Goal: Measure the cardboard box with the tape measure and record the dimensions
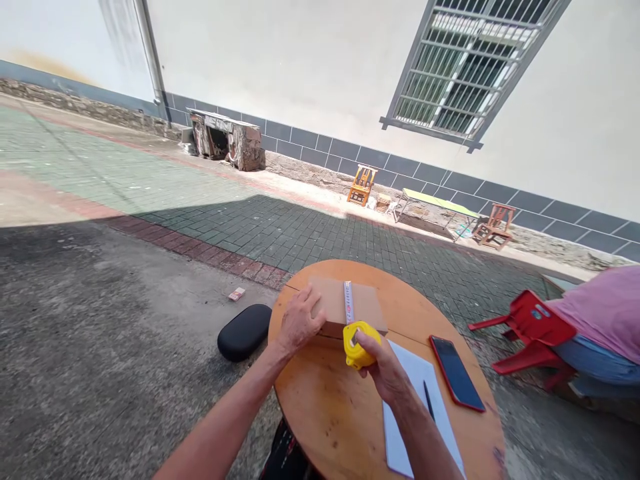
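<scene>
A brown cardboard box lies on the round wooden table. My left hand grips the box's left end, with the fingers over its top and the thumb towards the near side. In my right hand is a yellow tape measure, held at the near edge of the box, the thumb on its case. Its pulled-out blade runs across the box top towards the far edge. The blade's markings are too small to read.
Right of the box are white paper, a black pen and a red-edged phone. A black oval case is beside the table's left edge. At right, a person in pink sits on a red plastic chair.
</scene>
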### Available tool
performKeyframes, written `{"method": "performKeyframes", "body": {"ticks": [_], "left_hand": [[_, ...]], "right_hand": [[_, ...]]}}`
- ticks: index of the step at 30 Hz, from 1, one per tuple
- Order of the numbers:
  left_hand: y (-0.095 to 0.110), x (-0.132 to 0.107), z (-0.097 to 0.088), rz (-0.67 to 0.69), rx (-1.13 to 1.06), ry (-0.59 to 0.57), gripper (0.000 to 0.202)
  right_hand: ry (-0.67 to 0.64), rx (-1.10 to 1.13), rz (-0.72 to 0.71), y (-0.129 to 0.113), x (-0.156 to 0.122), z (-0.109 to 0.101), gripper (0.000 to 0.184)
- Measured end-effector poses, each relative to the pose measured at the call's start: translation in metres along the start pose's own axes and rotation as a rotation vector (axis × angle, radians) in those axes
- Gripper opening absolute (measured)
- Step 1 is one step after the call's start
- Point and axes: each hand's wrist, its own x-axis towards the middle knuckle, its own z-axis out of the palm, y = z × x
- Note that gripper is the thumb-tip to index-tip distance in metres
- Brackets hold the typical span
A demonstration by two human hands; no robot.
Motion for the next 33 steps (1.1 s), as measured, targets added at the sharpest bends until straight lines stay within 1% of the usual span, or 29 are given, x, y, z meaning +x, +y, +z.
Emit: {"method": "performKeyframes", "body": {"ticks": [5,11,20,25,28,30,33], "left_hand": [[0.0,0.0,-0.001,0.0,-0.001,-0.008,0.035],[0.0,0.0,0.0,-0.012,-0.008,-0.017,0.036],[0.0,0.0,-0.002,-0.022,-0.032,-0.037,0.036],[0.0,0.0,-0.002,-0.033,-0.072,-0.038,0.036],[0.0,0.002,-0.001,-0.05,-0.112,-0.034,0.035],[0.002,0.004,-0.004,-0.064,-0.149,-0.028,0.034],[0.01,0.007,-0.014,-0.076,-0.23,-0.001,0.036]], "right_hand": [[-0.052,-0.022,-0.035,0.007,-0.008,-0.001,0.051],[-0.024,0.001,-0.038,0.01,-0.01,-0.001,0.055],[-0.02,-0.002,-0.025,0.01,-0.009,-0.002,0.058],[-0.021,-0.033,-0.065,0.009,-0.012,-0.003,0.063],[-0.063,-0.069,-0.113,0.008,-0.024,-0.003,0.067],[-0.116,-0.118,-0.137,0.01,-0.038,-0.005,0.069],[-0.173,-0.284,-0.141,0.015,-0.067,-0.014,0.078]]}}
